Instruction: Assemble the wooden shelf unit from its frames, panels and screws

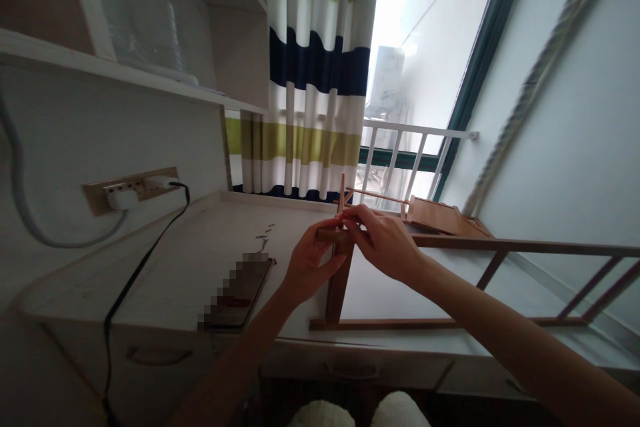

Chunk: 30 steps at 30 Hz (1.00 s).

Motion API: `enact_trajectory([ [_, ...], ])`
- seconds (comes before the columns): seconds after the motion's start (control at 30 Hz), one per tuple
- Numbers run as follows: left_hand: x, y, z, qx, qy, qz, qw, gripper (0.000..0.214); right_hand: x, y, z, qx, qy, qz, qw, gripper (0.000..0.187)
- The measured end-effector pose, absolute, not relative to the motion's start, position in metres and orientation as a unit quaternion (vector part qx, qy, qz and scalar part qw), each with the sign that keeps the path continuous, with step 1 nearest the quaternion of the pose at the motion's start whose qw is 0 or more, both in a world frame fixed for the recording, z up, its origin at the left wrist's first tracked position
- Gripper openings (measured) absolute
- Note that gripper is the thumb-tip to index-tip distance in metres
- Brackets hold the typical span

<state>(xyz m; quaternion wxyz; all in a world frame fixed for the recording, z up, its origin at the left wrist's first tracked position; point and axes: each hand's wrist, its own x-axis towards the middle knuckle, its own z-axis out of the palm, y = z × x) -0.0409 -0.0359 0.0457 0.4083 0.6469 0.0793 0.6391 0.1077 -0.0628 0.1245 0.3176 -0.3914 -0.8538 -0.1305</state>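
A wooden frame (380, 324) of thin brown slats lies on the white desk (190, 260), reaching from the middle to the far right. My left hand (307, 265) is closed, pinching the frame's upright corner piece from the left. My right hand (387, 243) pinches the same joint from the right, fingers pressed together at the top of it. A thin wooden stick (343, 192) rises just above both hands. Whatever small part sits between the fingertips is too small to make out.
A dark phone (239, 293) lies on the desk left of my hands. A black cable (145, 260) runs from the wall socket (131, 189) down over the desk's front. Small dark bits (265, 233) lie on the desk. A striped curtain (317, 73) and a white railing (400, 160) stand behind.
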Motion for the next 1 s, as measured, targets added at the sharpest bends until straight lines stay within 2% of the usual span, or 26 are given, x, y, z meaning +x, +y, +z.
enact_trajectory([
  [0.2, -0.063, -0.041, 0.028, 0.665, 0.083, 0.599, 0.439, 0.053, 0.108, -0.064, 0.124, -0.389, -0.854, -0.134, 0.318, 0.018],
  [0.37, -0.098, -0.037, 0.015, 0.677, 0.178, 0.575, 0.423, 0.046, 0.108, -0.064, 0.124, -0.385, -0.853, -0.142, 0.322, 0.018],
  [0.67, -0.141, -0.015, 0.003, 0.686, 0.386, 0.541, 0.296, 0.035, 0.107, -0.066, 0.125, -0.381, -0.849, -0.173, 0.323, 0.019],
  [1.0, -0.145, -0.007, -0.003, 0.725, 0.450, 0.491, 0.178, 0.032, 0.109, -0.065, 0.123, -0.350, -0.863, -0.168, 0.323, 0.022],
])
